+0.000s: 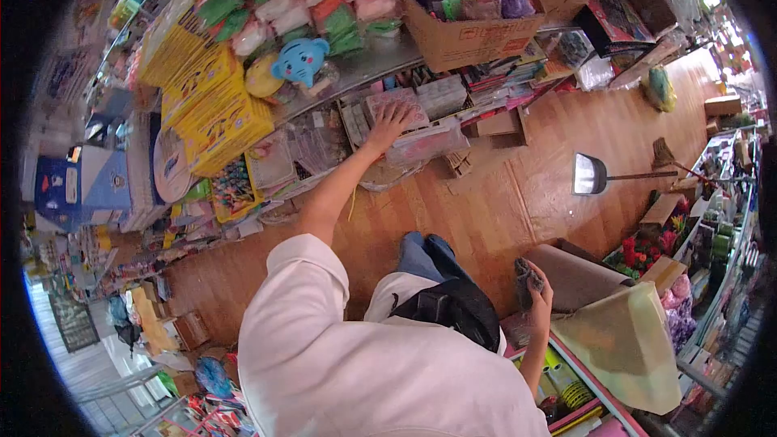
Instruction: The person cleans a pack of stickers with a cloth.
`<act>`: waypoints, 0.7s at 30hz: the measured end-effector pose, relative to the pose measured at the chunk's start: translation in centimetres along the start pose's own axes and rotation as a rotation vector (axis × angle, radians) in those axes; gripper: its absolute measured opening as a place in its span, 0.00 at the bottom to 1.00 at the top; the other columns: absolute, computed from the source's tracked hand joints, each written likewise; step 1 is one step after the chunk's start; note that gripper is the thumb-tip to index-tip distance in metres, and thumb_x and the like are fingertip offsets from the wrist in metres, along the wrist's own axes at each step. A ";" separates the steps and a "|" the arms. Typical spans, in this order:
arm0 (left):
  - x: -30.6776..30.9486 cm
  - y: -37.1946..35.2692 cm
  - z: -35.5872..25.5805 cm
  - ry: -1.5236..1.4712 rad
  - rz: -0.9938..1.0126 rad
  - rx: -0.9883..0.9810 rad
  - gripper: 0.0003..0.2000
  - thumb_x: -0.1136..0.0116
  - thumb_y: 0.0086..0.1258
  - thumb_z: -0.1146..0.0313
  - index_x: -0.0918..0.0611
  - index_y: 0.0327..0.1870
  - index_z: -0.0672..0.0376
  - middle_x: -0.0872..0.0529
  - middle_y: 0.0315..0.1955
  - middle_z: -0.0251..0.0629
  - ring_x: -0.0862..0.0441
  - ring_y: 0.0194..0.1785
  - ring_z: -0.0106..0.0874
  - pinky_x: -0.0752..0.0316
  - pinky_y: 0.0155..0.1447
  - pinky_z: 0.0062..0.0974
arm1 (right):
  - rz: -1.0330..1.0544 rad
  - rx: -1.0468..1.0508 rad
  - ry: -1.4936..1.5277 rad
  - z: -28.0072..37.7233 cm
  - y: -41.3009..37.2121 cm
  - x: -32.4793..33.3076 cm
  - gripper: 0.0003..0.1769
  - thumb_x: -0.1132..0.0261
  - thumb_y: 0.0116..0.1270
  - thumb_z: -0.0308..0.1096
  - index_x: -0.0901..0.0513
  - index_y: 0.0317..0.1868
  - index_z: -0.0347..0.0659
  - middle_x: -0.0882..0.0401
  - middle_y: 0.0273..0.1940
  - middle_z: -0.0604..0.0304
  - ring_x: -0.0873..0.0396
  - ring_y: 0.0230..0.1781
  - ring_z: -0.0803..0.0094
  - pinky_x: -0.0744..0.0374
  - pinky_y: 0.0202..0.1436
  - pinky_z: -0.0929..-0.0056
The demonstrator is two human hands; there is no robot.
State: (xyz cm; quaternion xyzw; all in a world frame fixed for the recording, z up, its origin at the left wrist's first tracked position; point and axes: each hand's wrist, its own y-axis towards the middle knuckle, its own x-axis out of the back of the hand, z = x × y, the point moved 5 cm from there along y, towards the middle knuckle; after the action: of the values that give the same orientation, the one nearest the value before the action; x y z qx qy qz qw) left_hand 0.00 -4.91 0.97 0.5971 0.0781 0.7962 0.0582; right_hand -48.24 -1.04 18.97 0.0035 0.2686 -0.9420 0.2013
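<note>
My left hand lies with its fingers spread on a pinkish-white pack in a shelf compartment. Clear plastic-wrapped packs sit just below it, and grey-white packs are to its right. Low on the right, my right hand is closed around a dark grey cloth-like bundle, held above the floor near a brown roll.
Yellow boxes and a blue elephant-faced item stand on the upper shelf, beside a cardboard box of colourful bags. A dustpan stands on the wooden floor. Crowded shelves line the right side.
</note>
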 end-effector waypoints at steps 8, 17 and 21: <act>-4.1 0.2 1.6 -0.020 -0.022 0.087 0.33 0.46 0.64 0.65 0.43 0.71 0.50 0.42 0.70 0.39 0.42 0.70 0.43 0.47 0.71 0.50 | -0.051 -0.021 0.010 0.6 1.1 -0.2 0.19 0.46 0.67 0.27 0.25 0.58 0.34 0.23 0.53 0.59 0.27 0.54 0.73 0.32 0.60 0.76; -3.0 0.8 1.5 -0.271 0.099 0.173 0.35 0.46 0.65 0.48 0.41 0.69 0.57 0.41 0.68 0.44 0.44 0.70 0.47 0.50 0.70 0.53 | -0.016 0.081 -0.079 0.9 3.1 0.7 0.19 0.44 0.67 0.28 0.25 0.57 0.33 0.24 0.53 0.58 0.27 0.54 0.73 0.33 0.60 0.76; -3.2 4.2 1.6 -0.439 0.017 0.351 0.33 0.46 0.66 0.50 0.38 0.67 0.60 0.37 0.65 0.47 0.42 0.69 0.50 0.49 0.70 0.50 | -0.042 0.030 -0.042 0.8 2.8 0.4 0.19 0.44 0.67 0.29 0.25 0.57 0.34 0.24 0.53 0.58 0.27 0.53 0.73 0.32 0.59 0.76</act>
State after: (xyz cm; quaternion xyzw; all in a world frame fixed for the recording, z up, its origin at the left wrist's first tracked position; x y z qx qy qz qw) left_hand 2.43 -9.55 -0.74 0.7568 0.1954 0.6226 -0.0373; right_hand -47.49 -3.79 18.22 -0.0191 0.2503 -0.9497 0.1872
